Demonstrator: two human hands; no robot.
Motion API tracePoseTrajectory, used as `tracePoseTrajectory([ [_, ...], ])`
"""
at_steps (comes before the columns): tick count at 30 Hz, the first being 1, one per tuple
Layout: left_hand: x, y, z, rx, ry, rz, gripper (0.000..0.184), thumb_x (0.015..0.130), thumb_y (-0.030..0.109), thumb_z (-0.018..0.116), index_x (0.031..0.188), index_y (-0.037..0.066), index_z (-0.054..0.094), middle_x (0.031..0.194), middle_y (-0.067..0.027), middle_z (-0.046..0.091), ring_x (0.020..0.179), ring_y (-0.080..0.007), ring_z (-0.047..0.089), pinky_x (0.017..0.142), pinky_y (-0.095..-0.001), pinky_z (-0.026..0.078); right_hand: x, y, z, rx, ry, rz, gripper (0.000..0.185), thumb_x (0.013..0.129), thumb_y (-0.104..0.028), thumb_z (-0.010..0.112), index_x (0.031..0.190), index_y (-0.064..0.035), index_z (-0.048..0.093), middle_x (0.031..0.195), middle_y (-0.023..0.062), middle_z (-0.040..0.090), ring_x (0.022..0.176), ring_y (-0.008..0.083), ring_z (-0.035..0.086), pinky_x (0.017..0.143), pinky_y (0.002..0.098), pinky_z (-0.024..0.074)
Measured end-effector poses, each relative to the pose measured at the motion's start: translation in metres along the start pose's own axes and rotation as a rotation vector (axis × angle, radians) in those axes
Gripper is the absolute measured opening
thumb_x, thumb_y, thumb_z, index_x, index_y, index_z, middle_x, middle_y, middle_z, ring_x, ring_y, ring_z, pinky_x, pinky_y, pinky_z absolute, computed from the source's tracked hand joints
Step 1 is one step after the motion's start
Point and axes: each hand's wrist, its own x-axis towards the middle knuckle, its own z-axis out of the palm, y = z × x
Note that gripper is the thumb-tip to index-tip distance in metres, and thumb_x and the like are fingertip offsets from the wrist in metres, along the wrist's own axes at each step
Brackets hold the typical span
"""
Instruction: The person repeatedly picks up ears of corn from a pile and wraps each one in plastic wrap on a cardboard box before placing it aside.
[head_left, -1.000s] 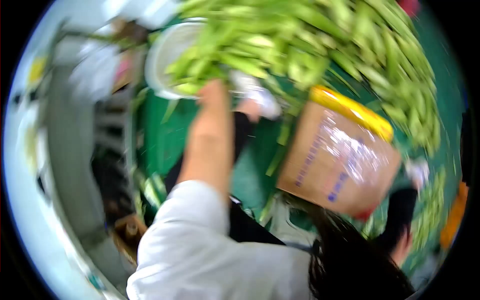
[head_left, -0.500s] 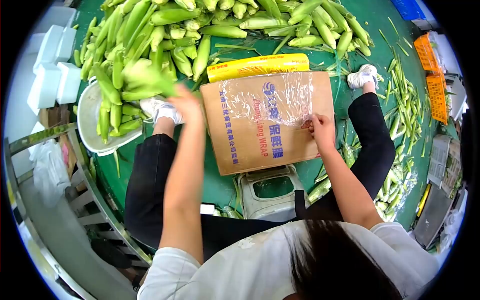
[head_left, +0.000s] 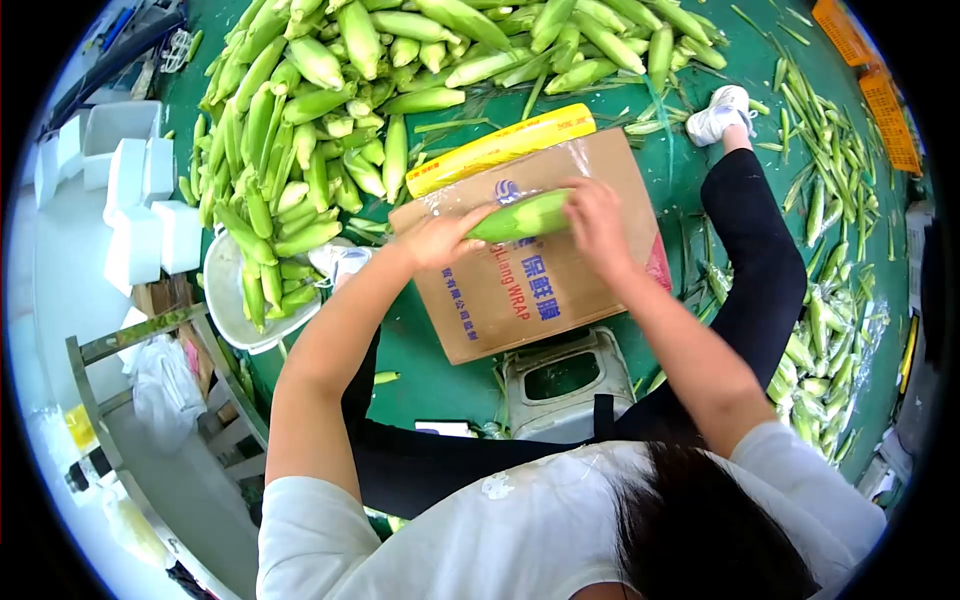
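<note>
A green ear of corn (head_left: 525, 216) in its husk lies level just above the cardboard box (head_left: 500, 300). My left hand (head_left: 442, 240) is closed around its left end, thumb on the near side. At the other end, the fingers of my right hand (head_left: 598, 222) are closed on the husk tip. A yellow roll of plastic wrap (head_left: 500, 150) rests along the far edge of the box, and clear film from it lies over the box top. The ear hides part of the box's printing.
A large heap of husked corn (head_left: 330, 100) spreads beyond the box. More ears fill a pale tub (head_left: 225, 285) at left, near white foam boxes (head_left: 135, 240). A grey plastic stool (head_left: 560, 380) stands close in. Wrapped corn (head_left: 815, 380) and trimmings (head_left: 820, 170) lie at right.
My left hand has brought the ear from beside the heap to over the box. My right hand has moved up from the box's right side onto the ear. The box sits at a different angle.
</note>
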Motion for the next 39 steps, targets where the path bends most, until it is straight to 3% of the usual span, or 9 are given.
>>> tracePoseTrajectory([
  [4, -0.02, 0.025, -0.021, 0.229, 0.128, -0.233, 0.053, 0.097, 0.038, 0.063, 0.143, 0.016, 0.049, 0.112, -0.0216, 0.069, 0.093, -0.0414, 0.068, 0.079, -0.0504, 0.053, 0.029, 0.006, 0.03, -0.081, -0.334, -0.227, 0.049, 0.09, -0.034, 0.07, 0.131, -0.0099, 0.059, 0.11, 0.0119, 0.063, 0.105, 0.0337, 0.059, 0.093, 0.0455, 0.0476],
  [6, -0.036, 0.012, 0.017, -0.014, 0.997, -0.401, 0.036, 0.089, 0.036, 0.073, 0.107, 0.007, 0.061, 0.108, -0.0179, 0.067, 0.094, -0.0381, 0.063, 0.081, -0.0493, 0.048, 0.039, 0.008, 0.027, -0.058, -0.42, -0.229, 0.054, 0.088, -0.038, 0.072, 0.135, -0.0151, 0.059, 0.111, 0.0109, 0.063, 0.104, 0.0333, 0.06, 0.092, 0.0454, 0.0482],
  [12, -0.022, 0.045, 0.067, 0.239, 0.94, -0.289, 0.026, 0.085, 0.023, 0.075, 0.102, 0.007, 0.062, 0.109, -0.0069, 0.064, 0.11, -0.0305, 0.056, 0.093, -0.045, 0.041, 0.05, 0.018, 0.024, 0.149, -0.474, -0.12, 0.057, 0.086, -0.038, 0.074, 0.14, -0.0246, 0.059, 0.121, 0.0101, 0.063, 0.11, 0.0343, 0.059, 0.096, 0.0448, 0.0483],
  [25, -0.036, 0.052, 0.071, -0.305, 0.365, 0.264, 0.017, 0.088, 0.011, 0.069, 0.102, 0.005, 0.06, 0.106, -0.0157, 0.062, 0.101, -0.0339, 0.063, 0.082, -0.0446, 0.051, -0.023, -0.013, -0.028, 0.084, -0.856, -0.322, 0.051, 0.086, -0.039, 0.073, 0.133, -0.0207, 0.064, 0.128, 0.01, 0.06, 0.119, 0.0316, 0.056, 0.104, 0.0465, 0.0429],
  [29, 0.035, 0.045, 0.031, 0.404, 0.229, 0.096, 0.026, 0.077, 0.019, 0.079, 0.097, 0.011, 0.064, 0.092, -0.0112, 0.068, 0.087, -0.0294, 0.067, 0.076, -0.0426, 0.052, -0.001, -0.015, 0.009, -0.216, -0.496, -0.335, 0.038, 0.093, -0.037, 0.066, 0.124, -0.0153, 0.065, 0.147, 0.0127, 0.05, 0.125, 0.0335, 0.054, 0.108, 0.0476, 0.0402],
  [31, 0.056, 0.029, -0.009, 0.101, -0.008, -0.158, 0.045, 0.076, 0.029, 0.086, 0.108, 0.009, 0.061, 0.088, -0.0109, 0.073, 0.074, -0.0242, 0.071, 0.07, -0.0376, 0.056, 0.027, -0.018, 0.021, -0.243, -0.471, -0.141, 0.04, 0.094, -0.035, 0.065, 0.127, -0.0141, 0.063, 0.147, 0.0121, 0.049, 0.129, 0.0346, 0.051, 0.109, 0.0491, 0.0379],
  [33, 0.06, 0.021, -0.075, -0.459, -0.031, -0.486, 0.048, 0.08, 0.031, 0.085, 0.115, 0.009, 0.061, 0.093, -0.0103, 0.075, 0.078, -0.0204, 0.072, 0.072, -0.0334, 0.057, 0.061, -0.035, 0.018, -0.131, -0.648, 0.091, 0.055, 0.089, -0.038, 0.07, 0.136, -0.0144, 0.056, 0.144, 0.0128, 0.05, 0.129, 0.034, 0.051, 0.104, 0.0505, 0.0415],
  [36, 0.08, 0.003, -0.085, -0.232, 0.423, -0.19, 0.042, 0.09, 0.02, 0.076, 0.129, 0.013, 0.061, 0.1, -0.0063, 0.075, 0.091, -0.0213, 0.072, 0.08, -0.0323, 0.057, 0.033, -0.044, 0.042, -0.142, -0.655, -0.467, 0.071, 0.078, -0.04, 0.08, 0.139, -0.0155, 0.055, 0.135, 0.0122, 0.056, 0.119, 0.0321, 0.058, 0.096, 0.0486, 0.0467],
  [39, 0.108, 0.01, -0.018, -0.121, 0.456, 0.178, 0.04, 0.1, 0.03, 0.062, 0.139, 0.026, 0.058, 0.139, -0.0037, 0.06, 0.128, -0.0269, 0.055, 0.107, -0.0469, 0.043, 0.041, -0.053, 0.051, -0.279, -0.878, -0.338, 0.073, 0.068, -0.03, 0.088, 0.135, -0.0198, 0.062, 0.129, 0.0108, 0.062, 0.111, 0.0302, 0.064, 0.093, 0.0433, 0.0521],
])
